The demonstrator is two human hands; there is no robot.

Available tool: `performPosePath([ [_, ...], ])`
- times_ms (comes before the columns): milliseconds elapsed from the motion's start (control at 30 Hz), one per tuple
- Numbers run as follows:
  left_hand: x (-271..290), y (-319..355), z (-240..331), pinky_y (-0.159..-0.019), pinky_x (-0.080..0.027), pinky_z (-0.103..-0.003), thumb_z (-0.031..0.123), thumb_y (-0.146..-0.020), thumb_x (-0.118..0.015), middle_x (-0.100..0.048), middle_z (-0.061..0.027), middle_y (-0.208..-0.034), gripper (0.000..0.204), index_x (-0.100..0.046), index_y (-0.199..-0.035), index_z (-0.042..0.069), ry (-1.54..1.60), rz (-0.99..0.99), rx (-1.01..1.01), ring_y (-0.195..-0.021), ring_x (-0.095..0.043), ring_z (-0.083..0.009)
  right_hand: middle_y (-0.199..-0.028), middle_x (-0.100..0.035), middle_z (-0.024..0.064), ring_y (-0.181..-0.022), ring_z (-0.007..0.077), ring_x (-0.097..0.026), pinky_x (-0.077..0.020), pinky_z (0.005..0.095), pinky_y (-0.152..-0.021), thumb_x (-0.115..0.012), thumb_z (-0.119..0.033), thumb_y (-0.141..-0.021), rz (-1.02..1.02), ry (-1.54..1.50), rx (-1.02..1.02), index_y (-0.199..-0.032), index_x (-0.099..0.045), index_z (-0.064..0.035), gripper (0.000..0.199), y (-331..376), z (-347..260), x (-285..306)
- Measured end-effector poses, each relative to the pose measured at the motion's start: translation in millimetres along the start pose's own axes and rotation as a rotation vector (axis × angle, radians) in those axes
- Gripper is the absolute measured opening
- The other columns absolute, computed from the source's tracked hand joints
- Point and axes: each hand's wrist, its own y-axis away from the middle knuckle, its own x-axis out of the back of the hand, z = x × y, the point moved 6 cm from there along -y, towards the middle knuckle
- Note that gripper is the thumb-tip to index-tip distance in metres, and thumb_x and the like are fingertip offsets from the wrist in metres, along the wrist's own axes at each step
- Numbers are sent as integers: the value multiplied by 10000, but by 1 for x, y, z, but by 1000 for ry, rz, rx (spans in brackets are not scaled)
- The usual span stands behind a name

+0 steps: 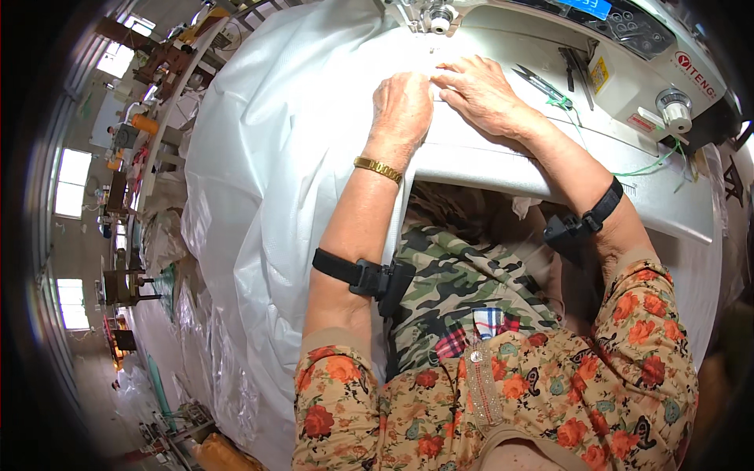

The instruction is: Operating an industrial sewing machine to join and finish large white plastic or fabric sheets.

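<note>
Floral sleeves and a camouflage apron (455,282) fill the lower edge of the head view, and both forearms, each with a black strap, reach up toward the sewing machine (628,71). On the pale machine bed just below the needle (433,35), the left hand (402,106) lies curled, knuckles up, pressing down on the white fabric (283,157); it seems to bunch the fabric under the palm, though whether anything is pinched cannot be told. Just right of it, nearly touching, the right hand (481,93) lies flat with fingers spread, pressing the same fabric edge and gripping nothing. From the needle the fabric spills left off the bed in a large heap toward the floor. Right of the right hand, on the bed, lie small scissors (534,78) with green thread trailing away. Both sets of fingertips sit close to the needle, so a slip forward could bring them under it; the weight of the hanging heap could also drag the seam off line.
</note>
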Motion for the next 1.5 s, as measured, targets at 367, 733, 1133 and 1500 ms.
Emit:
performPosePath([
  [367,165,24,-107,-893,-523,-338,247,-990,-599,-694,-158,-1199,357,-666,-1256,18,-88,256,-115,-1047,-663,-247,-1309,-603,90,-1249,276,-507,-350,449,-1089,-580,-397,-956,54,59,103,-1263,-641,-105,427,19,28,17],
  [733,76,44,-213,-1060,-435,-463,484,-904,-648,-560,-314,-1336,727,-523,-1344,-81,-141,70,413,-1238,-549,-436,-997,-632,104,-1024,297,-588,-459,435,-939,-626,-187,-902,50,-41,139,-1199,-647,-96,311,25,23,26],
  [1133,90,148,-277,-982,-474,-489,372,-995,-525,-627,-283,-1245,530,-548,-1338,-31,-368,-32,527,-1155,-600,-426,-898,-629,95,-935,315,-608,-458,464,-817,-643,-150,-862,174,29,69,-913,-632,-118,61,13,20,7],
  [1500,231,310,-347,-1096,-395,-482,339,-906,-680,-445,-240,-1495,716,-403,-1487,26,-706,24,944,-1336,-457,-403,-998,-638,161,-1033,326,-596,-446,453,-919,-618,-172,-894,493,-15,10,-1143,-611,-71,269,38,14,23],
])
